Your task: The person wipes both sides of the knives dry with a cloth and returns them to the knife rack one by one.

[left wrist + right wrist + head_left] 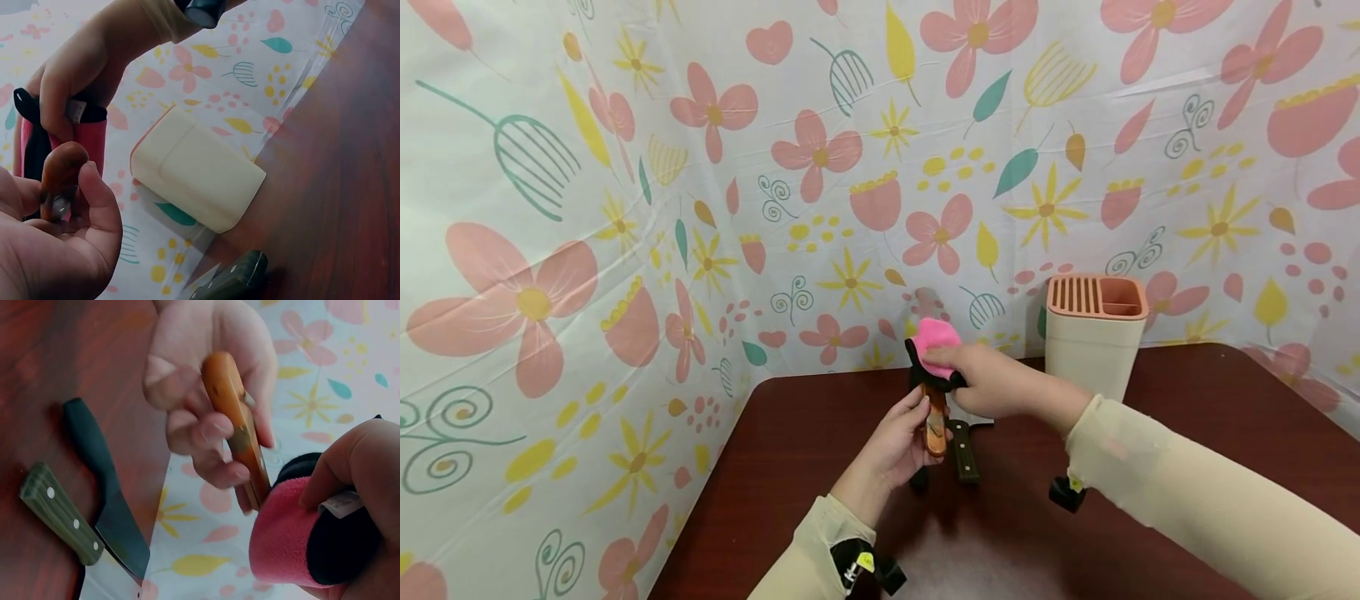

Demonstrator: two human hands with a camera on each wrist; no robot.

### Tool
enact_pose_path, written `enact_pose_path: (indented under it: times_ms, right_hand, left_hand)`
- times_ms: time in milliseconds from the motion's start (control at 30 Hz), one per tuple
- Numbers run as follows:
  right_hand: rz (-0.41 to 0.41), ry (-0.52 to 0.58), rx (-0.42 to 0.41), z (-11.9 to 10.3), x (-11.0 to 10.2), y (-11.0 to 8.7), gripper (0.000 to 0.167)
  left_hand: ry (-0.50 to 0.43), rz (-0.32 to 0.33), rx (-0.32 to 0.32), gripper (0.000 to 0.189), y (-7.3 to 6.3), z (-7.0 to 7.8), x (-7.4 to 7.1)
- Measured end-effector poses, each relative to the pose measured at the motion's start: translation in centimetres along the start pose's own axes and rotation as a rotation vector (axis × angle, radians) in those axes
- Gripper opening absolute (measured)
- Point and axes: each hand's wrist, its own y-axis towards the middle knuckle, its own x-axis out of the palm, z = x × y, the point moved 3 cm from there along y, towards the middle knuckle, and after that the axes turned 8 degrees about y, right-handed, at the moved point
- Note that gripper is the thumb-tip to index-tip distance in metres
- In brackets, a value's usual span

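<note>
In the head view my left hand (887, 446) grips a slim tool with an orange-brown handle (936, 433), probably a knife, upright above the table. My right hand (996, 383) pinches a pink and black cloth (938, 335) at the handle's upper end. From the right wrist, the cloth (281, 534) covers that end, so any blade is hidden. Curled fingers of the left hand (212, 434) lie around the handle (226, 394). Below, a cleaver-like knife with a green riveted handle (62, 515) lies beside a black knife (94, 447).
A cream knife block (1086, 354) with a slotted coral top stands at the back right of the dark red-brown table (805, 417). Flowered cloth (820, 233) hangs behind the table and along its left side.
</note>
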Motion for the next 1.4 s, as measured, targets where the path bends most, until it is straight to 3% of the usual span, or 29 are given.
enact_pose_path:
  times_ms: [433, 667, 933, 1167, 1400]
  right_hand:
    - [0.041, -0.091, 0.067, -1.4, 1.6, -1.6, 0.07]
    - [0.071, -0.167, 0.029, -2.1, 2.2, -2.3, 0.07]
    - [0.061, -0.227, 0.044, -3.2, 2.7, -3.4, 0.069]
    - [0.006, -0.192, 0.001, -4.7, 2.8, -3.9, 0.07]
    - [-0.003, -0.117, -0.116, -5.5, 2.0, -5.5, 0.068]
  left_hand:
    - [-0.091, -0.045, 0.024, 0.047, 0.0, -0.3, 0.0]
    - [-0.09, -0.002, 0.004, 0.045, -0.2, -0.4, 0.1]
    - [-0.101, 0.03, -0.011, 0.042, -0.2, -0.3, 0.4]
    - [-0.114, 0.064, 0.018, 0.035, -0.1, 0.0, -0.2]
    - [-0.148, 0.069, 0.045, 0.03, -0.1, 0.2, -0.5]
